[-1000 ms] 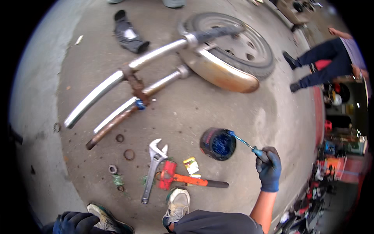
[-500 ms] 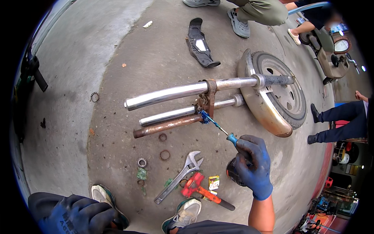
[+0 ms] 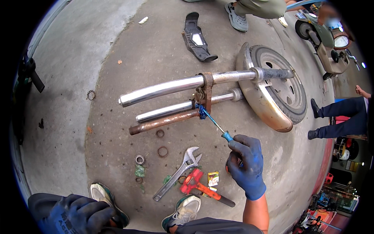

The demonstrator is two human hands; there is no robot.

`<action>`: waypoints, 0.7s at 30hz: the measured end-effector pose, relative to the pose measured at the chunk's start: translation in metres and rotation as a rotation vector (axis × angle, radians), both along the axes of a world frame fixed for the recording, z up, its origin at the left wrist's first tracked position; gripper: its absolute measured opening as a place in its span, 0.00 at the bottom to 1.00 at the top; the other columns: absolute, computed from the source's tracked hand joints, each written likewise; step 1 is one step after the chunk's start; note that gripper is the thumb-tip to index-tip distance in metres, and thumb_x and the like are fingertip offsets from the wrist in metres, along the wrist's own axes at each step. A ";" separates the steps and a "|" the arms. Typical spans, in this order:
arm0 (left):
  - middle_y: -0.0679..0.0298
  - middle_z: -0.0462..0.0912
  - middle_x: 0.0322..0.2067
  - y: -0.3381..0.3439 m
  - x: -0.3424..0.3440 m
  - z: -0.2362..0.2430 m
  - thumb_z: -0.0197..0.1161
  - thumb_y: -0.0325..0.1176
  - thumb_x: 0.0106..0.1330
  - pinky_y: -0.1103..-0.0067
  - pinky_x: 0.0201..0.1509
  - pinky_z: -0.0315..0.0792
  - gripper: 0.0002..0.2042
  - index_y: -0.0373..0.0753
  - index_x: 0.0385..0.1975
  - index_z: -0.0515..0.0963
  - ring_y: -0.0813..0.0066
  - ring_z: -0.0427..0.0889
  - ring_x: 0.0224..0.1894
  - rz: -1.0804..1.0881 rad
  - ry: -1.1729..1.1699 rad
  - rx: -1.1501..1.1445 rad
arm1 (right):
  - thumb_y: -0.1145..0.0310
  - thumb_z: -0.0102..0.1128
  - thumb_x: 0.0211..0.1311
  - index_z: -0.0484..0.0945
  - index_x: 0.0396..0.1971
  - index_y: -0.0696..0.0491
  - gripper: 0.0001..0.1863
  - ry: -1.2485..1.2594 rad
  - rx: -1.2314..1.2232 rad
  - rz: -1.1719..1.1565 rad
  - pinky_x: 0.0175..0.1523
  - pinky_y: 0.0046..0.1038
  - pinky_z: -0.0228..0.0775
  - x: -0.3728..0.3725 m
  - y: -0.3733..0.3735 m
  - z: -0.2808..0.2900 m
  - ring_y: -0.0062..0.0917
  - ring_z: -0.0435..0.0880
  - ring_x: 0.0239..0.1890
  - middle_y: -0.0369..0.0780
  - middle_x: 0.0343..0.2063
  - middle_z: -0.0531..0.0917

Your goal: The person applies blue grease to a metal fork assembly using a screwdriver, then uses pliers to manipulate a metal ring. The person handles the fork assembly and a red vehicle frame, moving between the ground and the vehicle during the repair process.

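Observation:
My right hand [image 3: 245,165], gloved in blue and black, grips a blue-handled screwdriver [image 3: 226,135]. Its shaft reaches into blue grease [image 3: 202,114] at the base of a rusty steering tube [image 3: 163,123] on the fork assembly [image 3: 163,89], which lies on the floor with its wheel [image 3: 294,101] and mudguard [image 3: 272,117]. A dark tub is mostly hidden behind that hand. My left hand [image 3: 80,212], also gloved, rests at the lower left with fingers loosely bent and apart. Below the fork lie an adjustable wrench [image 3: 173,179], a red-headed hammer [image 3: 191,183] and rusty rings [image 3: 163,151].
A black plastic part [image 3: 194,39] lies above the fork. People crouch or stand at the top [image 3: 257,7] and right [image 3: 339,113]. A scooter [image 3: 323,54] stands upper right, and a black handlebar grip [image 3: 37,80] shows at far left. My shoes [image 3: 187,206] are below.
My right hand has moved the screwdriver from the tub to the greased tube base, then stayed nearly there. The whole view has swung, showing the fork more level and more of the scooter.

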State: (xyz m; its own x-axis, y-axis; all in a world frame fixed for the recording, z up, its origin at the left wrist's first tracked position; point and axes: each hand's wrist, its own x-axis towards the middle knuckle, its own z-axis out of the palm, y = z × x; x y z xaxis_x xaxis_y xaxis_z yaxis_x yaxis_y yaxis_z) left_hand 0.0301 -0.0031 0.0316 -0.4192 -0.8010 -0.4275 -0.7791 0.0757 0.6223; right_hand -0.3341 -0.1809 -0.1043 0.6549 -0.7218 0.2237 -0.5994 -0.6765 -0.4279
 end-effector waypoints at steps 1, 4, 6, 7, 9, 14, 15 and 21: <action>0.53 0.77 0.50 0.000 0.000 -0.001 0.67 0.37 0.59 0.63 0.56 0.70 0.25 0.39 0.57 0.72 0.53 0.77 0.51 0.003 0.001 -0.005 | 0.88 0.58 0.41 0.77 0.43 0.53 0.25 0.016 -0.002 0.015 0.41 0.33 0.72 0.000 -0.001 -0.004 0.37 0.78 0.41 0.44 0.41 0.79; 0.54 0.77 0.51 0.003 -0.001 -0.002 0.67 0.37 0.59 0.63 0.56 0.70 0.25 0.39 0.57 0.71 0.54 0.77 0.51 0.011 -0.001 -0.023 | 0.87 0.60 0.40 0.76 0.45 0.52 0.27 0.059 0.000 0.043 0.46 0.36 0.69 -0.008 0.004 -0.004 0.39 0.76 0.41 0.43 0.43 0.79; 0.54 0.77 0.51 0.003 -0.002 -0.002 0.67 0.37 0.59 0.63 0.56 0.70 0.25 0.39 0.57 0.71 0.54 0.77 0.51 0.005 0.002 -0.034 | 0.86 0.60 0.41 0.76 0.47 0.52 0.27 0.093 -0.020 0.065 0.49 0.37 0.67 -0.009 0.004 -0.005 0.39 0.75 0.42 0.43 0.44 0.79; 0.54 0.77 0.51 0.003 -0.003 -0.002 0.67 0.37 0.59 0.63 0.56 0.70 0.25 0.39 0.57 0.71 0.54 0.77 0.51 0.004 0.009 -0.031 | 0.86 0.60 0.42 0.76 0.47 0.52 0.27 0.109 -0.042 0.070 0.49 0.37 0.67 -0.006 0.003 -0.006 0.39 0.75 0.42 0.43 0.45 0.78; 0.54 0.77 0.51 0.002 -0.003 -0.002 0.67 0.36 0.59 0.63 0.56 0.70 0.25 0.40 0.57 0.71 0.53 0.77 0.51 0.001 0.020 -0.022 | 0.85 0.59 0.43 0.76 0.49 0.52 0.27 0.158 -0.076 0.057 0.50 0.36 0.67 0.000 0.003 -0.009 0.39 0.74 0.43 0.42 0.46 0.78; 0.54 0.78 0.52 0.003 -0.003 -0.007 0.65 0.41 0.61 0.62 0.56 0.71 0.26 0.40 0.58 0.71 0.55 0.79 0.52 -0.007 -0.040 0.021 | 0.85 0.56 0.45 0.77 0.51 0.53 0.27 0.315 -0.141 0.053 0.51 0.35 0.68 -0.002 0.006 -0.006 0.37 0.73 0.46 0.40 0.49 0.78; 0.55 0.78 0.52 0.004 -0.004 -0.007 0.64 0.42 0.61 0.62 0.56 0.71 0.26 0.40 0.58 0.71 0.56 0.79 0.52 -0.006 -0.050 0.030 | 0.85 0.56 0.45 0.77 0.51 0.52 0.27 0.343 -0.158 0.066 0.50 0.35 0.68 -0.005 0.008 -0.002 0.37 0.73 0.46 0.40 0.49 0.78; 0.54 0.77 0.53 0.001 -0.007 -0.001 0.63 0.43 0.63 0.63 0.56 0.71 0.26 0.40 0.59 0.70 0.54 0.78 0.52 -0.023 -0.055 0.035 | 0.85 0.61 0.43 0.78 0.49 0.51 0.28 0.167 -0.178 0.026 0.49 0.35 0.69 -0.023 0.018 0.017 0.37 0.75 0.44 0.42 0.47 0.80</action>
State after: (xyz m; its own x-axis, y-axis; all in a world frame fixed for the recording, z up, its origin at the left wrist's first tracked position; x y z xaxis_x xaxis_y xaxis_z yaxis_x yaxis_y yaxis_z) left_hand 0.0226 -0.0026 0.0303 -0.4125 -0.7754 -0.4781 -0.8107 0.0731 0.5809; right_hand -0.3574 -0.1626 -0.0875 0.7112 -0.6633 0.2329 -0.6335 -0.7483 -0.1970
